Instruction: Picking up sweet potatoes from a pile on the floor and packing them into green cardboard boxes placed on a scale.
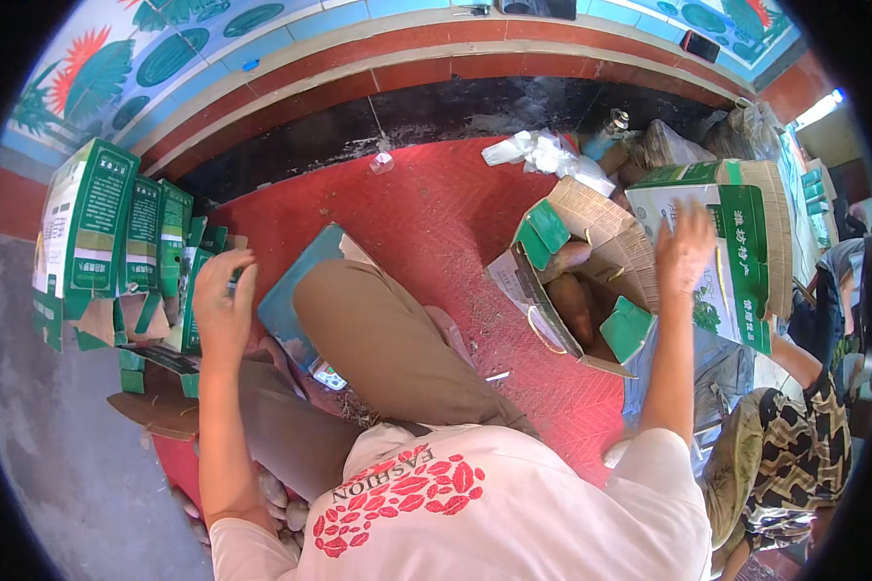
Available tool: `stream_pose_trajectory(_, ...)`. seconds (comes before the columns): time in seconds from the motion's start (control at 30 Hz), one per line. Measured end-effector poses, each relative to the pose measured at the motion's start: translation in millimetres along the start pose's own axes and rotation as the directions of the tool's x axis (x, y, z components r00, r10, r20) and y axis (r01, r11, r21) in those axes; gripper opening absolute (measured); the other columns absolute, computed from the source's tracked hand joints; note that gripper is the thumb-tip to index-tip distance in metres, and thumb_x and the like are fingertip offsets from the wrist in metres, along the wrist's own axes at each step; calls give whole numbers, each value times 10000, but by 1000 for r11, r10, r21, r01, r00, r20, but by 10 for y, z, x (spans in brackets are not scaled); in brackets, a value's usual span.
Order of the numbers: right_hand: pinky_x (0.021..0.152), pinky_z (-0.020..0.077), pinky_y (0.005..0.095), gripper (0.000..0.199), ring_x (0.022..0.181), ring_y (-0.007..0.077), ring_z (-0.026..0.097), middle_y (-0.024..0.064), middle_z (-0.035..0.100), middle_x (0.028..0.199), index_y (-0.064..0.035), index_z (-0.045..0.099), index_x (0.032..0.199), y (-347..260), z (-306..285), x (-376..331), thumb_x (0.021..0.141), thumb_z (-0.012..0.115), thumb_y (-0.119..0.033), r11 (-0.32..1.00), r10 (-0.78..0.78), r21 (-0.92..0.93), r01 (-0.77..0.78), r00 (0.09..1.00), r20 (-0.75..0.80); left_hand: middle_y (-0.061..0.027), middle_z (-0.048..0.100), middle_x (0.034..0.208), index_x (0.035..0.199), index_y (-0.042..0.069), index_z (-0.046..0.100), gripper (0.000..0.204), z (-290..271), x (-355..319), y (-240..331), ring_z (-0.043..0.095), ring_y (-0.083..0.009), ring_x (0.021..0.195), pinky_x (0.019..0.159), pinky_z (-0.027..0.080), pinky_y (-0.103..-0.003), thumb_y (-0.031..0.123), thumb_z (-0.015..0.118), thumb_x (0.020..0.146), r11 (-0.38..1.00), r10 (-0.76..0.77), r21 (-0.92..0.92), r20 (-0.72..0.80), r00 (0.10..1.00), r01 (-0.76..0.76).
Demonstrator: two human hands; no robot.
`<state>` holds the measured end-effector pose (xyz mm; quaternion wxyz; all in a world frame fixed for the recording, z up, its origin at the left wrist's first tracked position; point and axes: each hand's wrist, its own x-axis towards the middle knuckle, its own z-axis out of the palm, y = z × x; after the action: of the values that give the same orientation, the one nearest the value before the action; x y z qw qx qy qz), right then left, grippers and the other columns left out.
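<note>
Packing partly done: sealed green-white cartons (pixel 116 228) are lined up at the floor's left edge, touched by the left hand (pixel 221 305), fingers loose. Open carton (pixel 576 290) holds sweet potatoes (pixel 574 302); right hand (pixel 685 247) is spread above, gripping nothing.

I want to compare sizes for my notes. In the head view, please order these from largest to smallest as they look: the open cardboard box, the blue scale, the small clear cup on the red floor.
1. Open cardboard box, largest.
2. Blue scale, partly hidden by the knee, so its full size is unsure.
3. Small clear cup, smallest; it is also farthest from the camera.
</note>
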<state>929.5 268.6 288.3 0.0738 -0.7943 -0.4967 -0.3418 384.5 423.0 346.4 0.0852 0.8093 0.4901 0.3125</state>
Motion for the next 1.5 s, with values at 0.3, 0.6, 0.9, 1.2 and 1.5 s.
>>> stream_pose_trajectory(0.3, 771, 469, 492, 424, 917, 409, 600, 192, 643, 963, -112, 568, 1154, 790, -356, 449, 805, 639, -344, 938, 284, 53, -343, 845, 453, -83, 643, 927, 967, -8, 642, 183, -193, -374, -630, 587, -168, 879, 817, 433, -278, 131, 539, 907, 953, -281, -129, -34, 959, 275)
stream_pose_trajectory(0.6, 688, 475, 486, 204, 808, 409, 612, 217, 636, 856, -88, 623, 1013, 602, -301, 577, 881, 546, -222, 985, 99, 109, -131, 962, 254, -85, 666, 902, 938, -22, 645, 230, -185, -676, -945, 586, -130, 838, 791, 442, -259, 173, 525, 921, 867, -457, -240, -31, 889, 437)
stream_pose_trajectory(0.9, 666, 462, 450, 236, 803, 420, 598, 230, 624, 855, -53, 611, 1068, -85, -963, 1074, 892, 551, -198, 949, -54, 315, -11, 979, 196, -98, 676, 940, 920, -18, 663, 285, -269, -770, -940, 621, -165, 884, 819, 455, -283, 243, 548, 913, 836, -486, -354, -125, 865, 419)
stream_pose_trajectory(1.2, 725, 468, 424, 247, 849, 406, 598, 239, 622, 914, -23, 615, 1068, -1746, -1255, 1369, 839, 625, -115, 651, -407, 635, 417, 897, -172, -99, 673, 923, 925, -10, 663, 272, -355, -943, -1036, 621, -157, 861, 776, 465, -271, 243, 567, 910, 813, -504, -416, -152, 850, 407)
stream_pose_trajectory(1.5, 649, 515, 418, 172, 757, 313, 644, 161, 644, 808, -71, 614, 917, -3743, -1227, 1049, 761, 542, -71, 302, -642, 714, 632, 689, -338, -78, 623, 912, 1014, -7, 625, 281, -490, -957, -883, 589, -141, 826, 766, 465, -267, 250, 577, 910, 818, -517, -388, -175, 838, 424)
